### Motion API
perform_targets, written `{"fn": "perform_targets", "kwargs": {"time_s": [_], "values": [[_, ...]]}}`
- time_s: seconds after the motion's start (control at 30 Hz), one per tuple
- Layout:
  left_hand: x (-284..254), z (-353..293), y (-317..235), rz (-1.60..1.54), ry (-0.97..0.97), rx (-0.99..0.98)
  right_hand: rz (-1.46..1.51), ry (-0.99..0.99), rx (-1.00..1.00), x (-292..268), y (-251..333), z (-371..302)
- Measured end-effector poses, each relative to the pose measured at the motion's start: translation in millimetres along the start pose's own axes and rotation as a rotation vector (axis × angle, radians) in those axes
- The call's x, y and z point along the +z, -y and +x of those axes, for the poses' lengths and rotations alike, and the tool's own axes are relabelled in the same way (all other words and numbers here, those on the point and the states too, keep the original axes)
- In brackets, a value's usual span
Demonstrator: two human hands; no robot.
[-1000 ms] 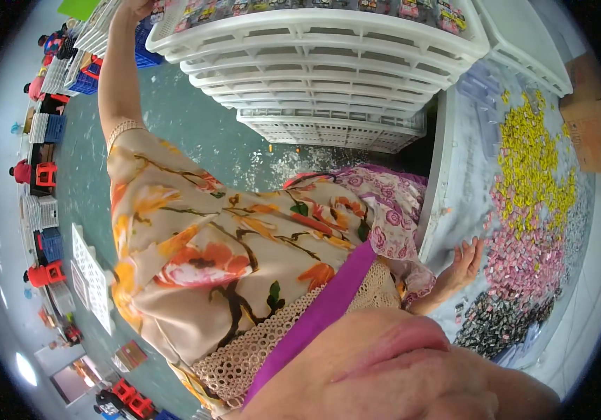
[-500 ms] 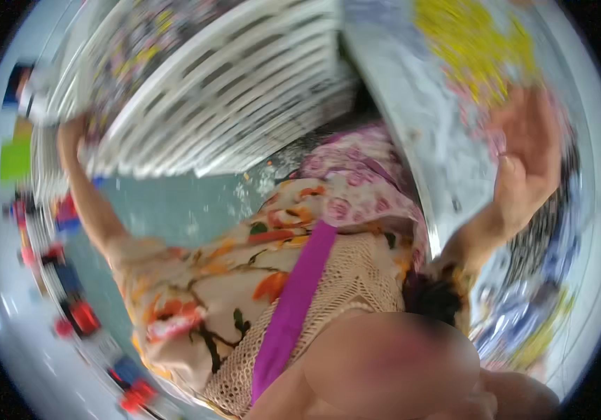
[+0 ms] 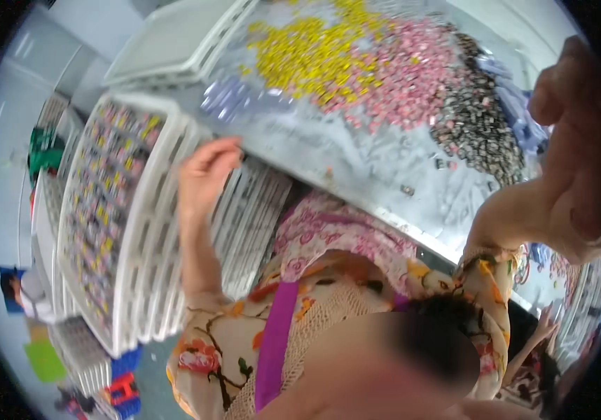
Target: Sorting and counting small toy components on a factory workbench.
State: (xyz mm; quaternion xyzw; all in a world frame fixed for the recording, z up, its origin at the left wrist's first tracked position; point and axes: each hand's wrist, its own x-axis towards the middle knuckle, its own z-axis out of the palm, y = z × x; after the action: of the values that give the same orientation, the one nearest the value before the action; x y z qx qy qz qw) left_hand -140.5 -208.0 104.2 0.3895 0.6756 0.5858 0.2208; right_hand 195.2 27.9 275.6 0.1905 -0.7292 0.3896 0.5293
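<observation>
My left hand (image 3: 206, 171) hangs over the right rim of a white slatted tray (image 3: 167, 105), its fingers loosely bent and nothing visible in them. That tray tops a stack and holds many small mixed pieces in yellow, pink and dark colours, resembling wrapped sweets. Raised high at the right edge is my right hand (image 3: 572, 105), close to the camera and in shadow, so most of its fingers are unclear. It is off the metal table (image 3: 356, 168), where yellow pieces (image 3: 314, 59), pink pieces (image 3: 409, 77) and dark pieces (image 3: 479, 119) lie in adjoining heaps.
An upturned or shallow white tray (image 3: 181, 38) stands at the table's far left. Bluish crumpled plastic (image 3: 241, 101) lies near it, with more (image 3: 514, 94) beside the dark heap. More stacked trays (image 3: 90, 360) stand at the left. Another person's arm (image 3: 535, 336) shows at the lower right.
The view has swung so the table and heaps show more fully. My left hand has left the tray's far side for its right rim. My right hand has risen from beside the yellow heap.
</observation>
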Motion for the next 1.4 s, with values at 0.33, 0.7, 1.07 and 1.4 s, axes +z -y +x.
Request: {"fn": "perform_targets", "kwargs": {"time_s": [0.33, 0.7, 1.07, 1.4], "values": [[145, 102, 101, -0.115, 0.595, 0.0, -0.382, -0.12, 0.032, -11, 64, -14], [146, 274, 195, 0.785, 0.153, 0.397, -0.515, -0.118, 0.186, 11, -3, -18], [199, 292, 202, 1.062, 0.127, -0.107, -1.231, -0.071, 0.908, 45, -66, -287], [280, 251, 153, 0.92, 0.111, 0.05, -1.251, 0.214, 0.943, 42, -169, -275]]}}
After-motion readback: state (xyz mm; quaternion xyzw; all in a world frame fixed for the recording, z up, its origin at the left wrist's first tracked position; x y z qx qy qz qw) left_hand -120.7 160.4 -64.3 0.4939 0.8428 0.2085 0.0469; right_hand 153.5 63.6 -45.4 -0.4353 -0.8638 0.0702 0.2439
